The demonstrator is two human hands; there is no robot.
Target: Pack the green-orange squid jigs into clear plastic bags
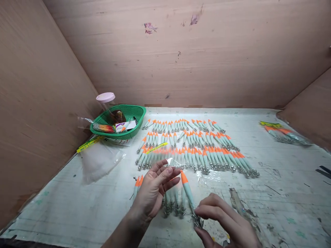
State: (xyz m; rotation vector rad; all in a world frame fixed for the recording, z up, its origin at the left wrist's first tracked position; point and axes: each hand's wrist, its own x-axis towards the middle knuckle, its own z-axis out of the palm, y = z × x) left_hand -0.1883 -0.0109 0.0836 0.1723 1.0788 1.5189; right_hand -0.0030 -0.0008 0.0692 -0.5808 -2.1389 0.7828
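The left hand (153, 187) is pinching a clear bag (170, 161), while the right hand (227, 220) is gripping a lure (188, 193) by its hooks (198, 221), apparently keeping its orange tip (184, 176) bagward.

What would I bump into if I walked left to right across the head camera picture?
Yellow-topped clear bags → left hand → orange-tipped lure → right hand → packet of lures → black strips.

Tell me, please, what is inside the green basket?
The basket holds a clear jar with a pink lid, a plastic-wrapped bundle partly outside, a white card and a small dark item; whatever lies beneath them is covered from view.
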